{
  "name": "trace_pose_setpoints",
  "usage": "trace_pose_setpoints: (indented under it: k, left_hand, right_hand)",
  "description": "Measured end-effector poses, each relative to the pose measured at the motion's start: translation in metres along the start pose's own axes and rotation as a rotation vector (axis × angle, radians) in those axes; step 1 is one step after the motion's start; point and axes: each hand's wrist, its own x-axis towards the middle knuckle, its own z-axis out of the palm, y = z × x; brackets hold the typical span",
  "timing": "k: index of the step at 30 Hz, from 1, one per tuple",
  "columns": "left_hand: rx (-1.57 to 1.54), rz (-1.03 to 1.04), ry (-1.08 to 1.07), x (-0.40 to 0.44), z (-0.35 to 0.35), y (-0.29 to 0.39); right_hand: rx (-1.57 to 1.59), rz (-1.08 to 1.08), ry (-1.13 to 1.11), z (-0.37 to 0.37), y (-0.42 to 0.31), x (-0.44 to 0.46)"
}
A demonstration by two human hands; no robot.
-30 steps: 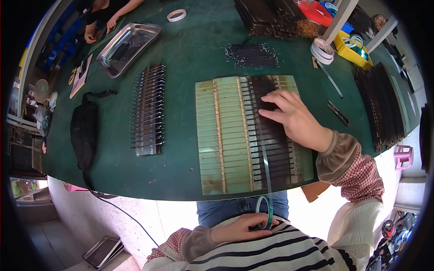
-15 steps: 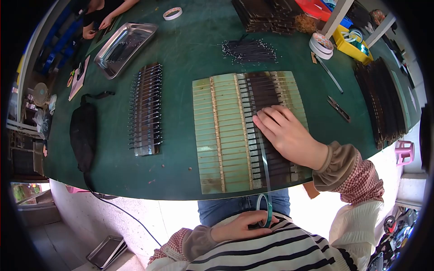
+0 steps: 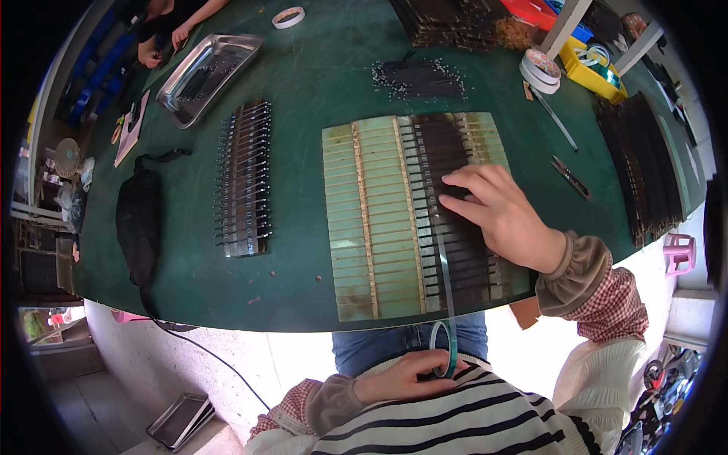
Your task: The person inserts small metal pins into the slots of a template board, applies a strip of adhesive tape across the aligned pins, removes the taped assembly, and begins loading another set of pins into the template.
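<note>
Apparently I'm laying tape (image 3: 445, 265) along dark strips (image 3: 441, 145) on the green board (image 3: 341, 227) at the table (image 3: 296, 159)'s near edge; my left hand (image 3: 402, 378) grips the tape roll (image 3: 453, 350) beyond it; my right hand (image 3: 509, 218), fingers parted, should press evenly next.

This looks like a small hand-assembly workshop. A broad green worktable (image 3: 299, 98) carries parts in batches: a lined green board (image 3: 387, 227) at its near edge, dark strips (image 3: 447, 26) heaped toward the far edge, a further dark stack (image 3: 641, 167) along the right edge. Toward the far right corner stand tape rolls (image 3: 541, 87) and a yellow bin (image 3: 588, 79); toward the far left corner, another person's hand (image 3: 180, 36) shows at the same table, near a metal tray (image 3: 236, 51).
</note>
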Motion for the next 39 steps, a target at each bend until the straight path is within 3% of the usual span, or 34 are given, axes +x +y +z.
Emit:
trace_pose_setpoints:
  k: [6,7,10,15,18,21,25,29,33,39]
  left_hand:
    - [0.042,0.083,0.017,0.002,0.001,-0.002]
    - [0.033,0.075,0.017,0.002,0.0,-0.002]
    - [0.012,0.028,0.012,-0.001,0.001,-0.002]
    - [0.042,0.069,0.014,0.002,0.001,-0.002]
    - [0.06,0.074,0.019,0.001,0.002,-0.005]
    - [0.03,0.014,0.003,0.002,0.002,-0.006]
    - [0.05,0.06,0.015,0.001,0.002,-0.003]
    - [0.044,0.031,0.009,0.0,0.001,-0.003]
    - [0.051,0.057,0.011,0.001,0.001,-0.007]
    - [0.014,0.013,0.013,0.001,0.002,-0.005]
  right_hand:
    - [-0.258,-0.081,-0.021,0.01,-0.027,-0.002]
    - [-0.068,-0.003,-0.009,0.01,-0.022,-0.005]
    - [0.013,0.034,0.015,-0.004,-0.007,-0.003]
    - [-0.309,-0.101,-0.074,0.007,-0.036,-0.008]
    - [-0.045,-0.006,-0.051,-0.002,-0.019,-0.01]
    - [0.001,-0.054,-0.02,-0.012,-0.02,-0.007]
    - [-0.284,-0.08,-0.105,0.009,-0.044,-0.017]
    - [0.027,0.029,-0.055,-0.005,-0.022,-0.018]
    - [-0.245,-0.084,-0.126,0.009,-0.053,-0.023]
    - [0.002,-0.031,-0.034,-0.013,-0.037,-0.021]
